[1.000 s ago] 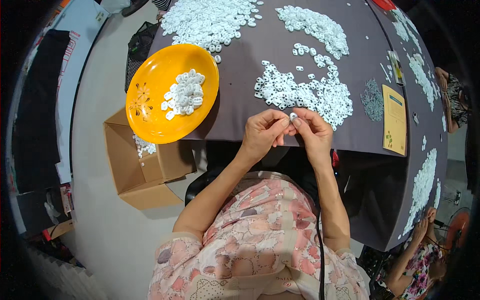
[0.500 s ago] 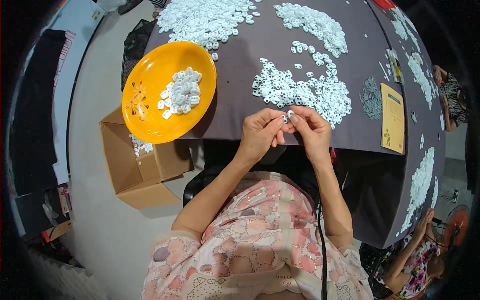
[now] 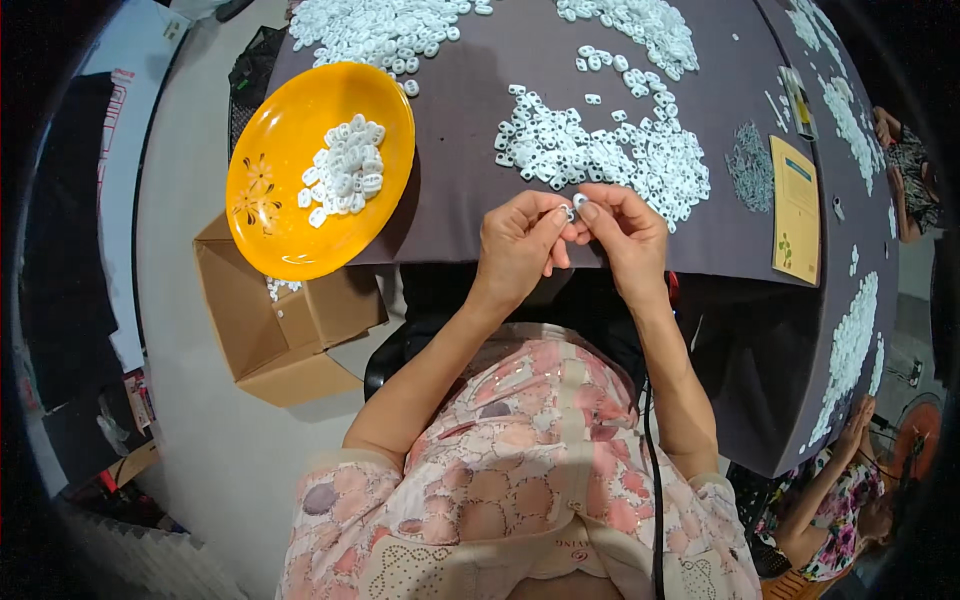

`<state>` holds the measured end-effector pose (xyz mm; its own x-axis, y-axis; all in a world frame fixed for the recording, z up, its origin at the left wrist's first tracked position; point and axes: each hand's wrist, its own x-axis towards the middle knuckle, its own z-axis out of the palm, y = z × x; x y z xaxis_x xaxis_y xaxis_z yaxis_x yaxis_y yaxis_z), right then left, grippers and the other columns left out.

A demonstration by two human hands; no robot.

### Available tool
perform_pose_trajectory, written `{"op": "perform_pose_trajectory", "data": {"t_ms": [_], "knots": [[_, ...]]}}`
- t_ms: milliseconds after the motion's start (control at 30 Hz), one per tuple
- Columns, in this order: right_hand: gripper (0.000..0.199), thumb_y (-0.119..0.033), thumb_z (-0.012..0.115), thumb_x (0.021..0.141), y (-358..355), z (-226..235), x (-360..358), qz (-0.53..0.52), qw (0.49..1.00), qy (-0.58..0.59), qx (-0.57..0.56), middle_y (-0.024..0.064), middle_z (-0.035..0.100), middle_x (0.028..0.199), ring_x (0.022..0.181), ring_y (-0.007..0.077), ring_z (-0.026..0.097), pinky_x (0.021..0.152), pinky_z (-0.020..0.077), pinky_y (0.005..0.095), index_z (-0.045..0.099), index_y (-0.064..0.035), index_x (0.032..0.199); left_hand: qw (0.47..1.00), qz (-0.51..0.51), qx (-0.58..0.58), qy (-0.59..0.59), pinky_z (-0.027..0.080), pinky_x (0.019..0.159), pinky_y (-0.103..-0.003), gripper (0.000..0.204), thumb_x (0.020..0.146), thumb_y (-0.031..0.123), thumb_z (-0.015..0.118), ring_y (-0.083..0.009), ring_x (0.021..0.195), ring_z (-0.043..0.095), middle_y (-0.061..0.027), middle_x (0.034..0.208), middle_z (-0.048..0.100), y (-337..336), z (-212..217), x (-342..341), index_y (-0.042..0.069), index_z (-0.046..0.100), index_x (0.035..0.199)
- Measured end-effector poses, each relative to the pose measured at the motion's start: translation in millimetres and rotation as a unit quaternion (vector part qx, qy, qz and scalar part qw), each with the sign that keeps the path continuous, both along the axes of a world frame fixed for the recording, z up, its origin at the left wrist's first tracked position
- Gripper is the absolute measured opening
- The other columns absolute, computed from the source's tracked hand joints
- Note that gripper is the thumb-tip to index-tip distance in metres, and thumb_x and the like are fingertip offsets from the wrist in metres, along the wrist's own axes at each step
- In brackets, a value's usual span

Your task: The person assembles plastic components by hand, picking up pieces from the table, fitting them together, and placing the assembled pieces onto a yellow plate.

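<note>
My left hand [image 3: 512,248] and my right hand [image 3: 632,238] meet at the table's near edge, both closed in pinches. Between the left thumb and fingertips is a small white plastic piece [image 3: 569,213]. A small rounded white piece [image 3: 580,200] sits in the right pinch, close against the other; whether the two are joined I cannot tell. Just beyond my fingers spreads a pile of white pieces with dark holes [image 3: 600,155]. To the left, a yellow-orange oval plate [image 3: 285,125] holds a heap of white oval pieces [image 3: 347,170].
More white pieces [image 3: 375,30] cover the far side of the dark-clothed table [image 3: 455,170]. Toward the right lie small grey metal parts [image 3: 750,168] and a yellow booklet [image 3: 796,215]. An open cardboard box [image 3: 225,310] stands below the plate. Other people [image 3: 820,510] sit at the right.
The whole view has shifted slightly, so the table and my hands appear higher. Both hands keep their pinches on the small white pieces, with little visible finger movement.
</note>
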<state>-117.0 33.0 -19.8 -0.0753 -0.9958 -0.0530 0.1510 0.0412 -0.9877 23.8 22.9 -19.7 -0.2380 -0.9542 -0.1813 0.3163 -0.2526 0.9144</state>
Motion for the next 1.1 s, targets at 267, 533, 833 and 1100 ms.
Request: {"op": "perform_pose_trajectory", "data": {"t_ms": [267, 533, 833, 1100], "knots": [[0.016, -0.005, 0.061, 0.085, -1, -1, -1, 0.003, 1.000, -0.011, 0.003, 0.0018, 0.064, 0.077, 0.065, 0.0045, 0.057, 0.059, 0.0479, 0.0183, 0.064, 0.0009, 0.100, 1.000, -0.019, 0.007, -0.011, 0.038, 0.038, -0.017, 0.012, 0.089, 0.008, 0.053, -0.0053, 0.048, 0.053, -0.0034, 0.071, 0.061, -2, -2, -1, -0.002, 0.060, 0.089], [0.015, -0.006, 0.060, 0.085, -3, 1, -1, 0.008, 1.000, 0.021, -0.016, 0.0008, 0.065, 0.078, 0.068, 0.0039, 0.059, 0.056, 0.0457, 0.0177, 0.064, -0.0010, 0.099, 1.000, 0.018, 0.015, 0.004, 0.039, 0.038, -0.016, 0.013, 0.088, 0.007, 0.056, -0.0060, 0.048, 0.055, -0.0081, 0.074, 0.065, -5, -4, -3, -0.003, 0.062, 0.093], [0.016, -0.003, 0.056, 0.086, -2, 2, -1, 0.012, 1.000, 0.018, -0.021, 0.0020, 0.064, 0.079, 0.071, 0.0050, 0.058, 0.059, 0.0458, 0.0201, 0.060, 0.0003, 0.101, 1.000, 0.019, 0.020, 0.006, 0.038, 0.037, -0.016, 0.016, 0.088, 0.009, 0.057, -0.0051, 0.047, 0.053, -0.0056, 0.073, 0.064, -6, 3, -8, -0.002, 0.064, 0.098], [0.023, 0.004, 0.054, 0.079, 6, 19, -15, 0.050, 0.950, 0.284, -0.120, 0.0100, 0.059, 0.076, 0.064, 0.0199, 0.058, 0.059, 0.0450, 0.0292, 0.057, -0.0030, 0.101, 0.997, -0.051, 0.008, -0.053, 0.037, 0.043, -0.016, 0.019, 0.088, 0.010, 0.056, -0.0029, 0.050, 0.049, -0.0015, 0.072, 0.060, -6, 8, -1, -0.002, 0.063, 0.101]]}}
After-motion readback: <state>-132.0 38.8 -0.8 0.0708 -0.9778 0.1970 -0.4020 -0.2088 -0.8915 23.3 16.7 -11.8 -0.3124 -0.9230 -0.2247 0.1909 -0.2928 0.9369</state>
